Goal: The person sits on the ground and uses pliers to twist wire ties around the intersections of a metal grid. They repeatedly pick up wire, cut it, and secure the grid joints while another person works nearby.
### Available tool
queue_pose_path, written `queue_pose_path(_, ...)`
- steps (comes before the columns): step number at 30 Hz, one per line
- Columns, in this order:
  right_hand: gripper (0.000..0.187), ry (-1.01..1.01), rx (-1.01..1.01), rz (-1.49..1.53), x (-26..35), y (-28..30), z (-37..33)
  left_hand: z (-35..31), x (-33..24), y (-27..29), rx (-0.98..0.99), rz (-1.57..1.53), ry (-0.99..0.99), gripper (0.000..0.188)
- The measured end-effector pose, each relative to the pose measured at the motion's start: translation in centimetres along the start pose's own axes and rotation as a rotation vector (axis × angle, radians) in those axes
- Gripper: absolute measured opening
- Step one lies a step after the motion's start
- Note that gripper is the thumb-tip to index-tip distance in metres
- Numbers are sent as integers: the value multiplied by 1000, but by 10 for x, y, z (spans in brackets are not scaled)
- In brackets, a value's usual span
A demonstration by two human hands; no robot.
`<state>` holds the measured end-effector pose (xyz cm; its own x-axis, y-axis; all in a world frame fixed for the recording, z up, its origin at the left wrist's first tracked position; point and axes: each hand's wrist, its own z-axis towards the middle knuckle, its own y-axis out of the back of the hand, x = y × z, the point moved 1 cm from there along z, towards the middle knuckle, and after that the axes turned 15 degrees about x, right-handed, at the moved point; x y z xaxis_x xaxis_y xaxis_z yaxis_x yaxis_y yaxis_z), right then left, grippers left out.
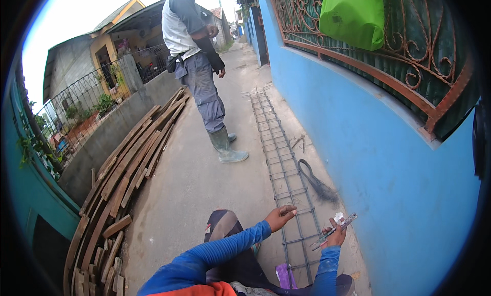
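My left hand (281, 217) is over the left side of a long, ladder-like rebar cage (286, 168), its fingers drawn together. What they pinch, if anything, is too small to make out. On the cage's right, beside the blue wall, my right hand (335, 236) is closed around a slim grey metal tool (350, 221), whose kind I cannot tell. The tool slants up to the right, and something small and white (338, 217) shows at the fingers. A looped bundle of thin dark tie wire (319, 187) lies on the ground between the cage and the wall.
A person in rubber boots (225, 145) stands ahead, left of the cage. Wooden planks (125, 178) are piled along the left side. The blue wall (353, 137) runs close on the right, with a green bag (353, 19) on its grille. A purple packet (284, 276) lies near my legs.
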<state>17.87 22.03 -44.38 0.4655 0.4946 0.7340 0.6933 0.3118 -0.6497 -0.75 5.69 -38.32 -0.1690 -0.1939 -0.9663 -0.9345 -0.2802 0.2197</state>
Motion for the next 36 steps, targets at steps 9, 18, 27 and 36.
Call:
queue_pose_path(9, 22, -622, -324, 225, -140, 106, -57, -25, 77, -37, 613, 688, 140, 53)
queue_pose_path(18, 28, -737, -189, -257, -171, 122, -75, -27, 98, -34, 662, 730, 273, 50)
queue_pose_path(27, 23, -696, -29, -491, -158, 115, -74, -30, 111, -36, 659, 699, 242, 47)
queue_pose_path(36, 13, -388, -45, -670, -223, 170, -39, -37, 119, -32, 672, 706, 319, 49)
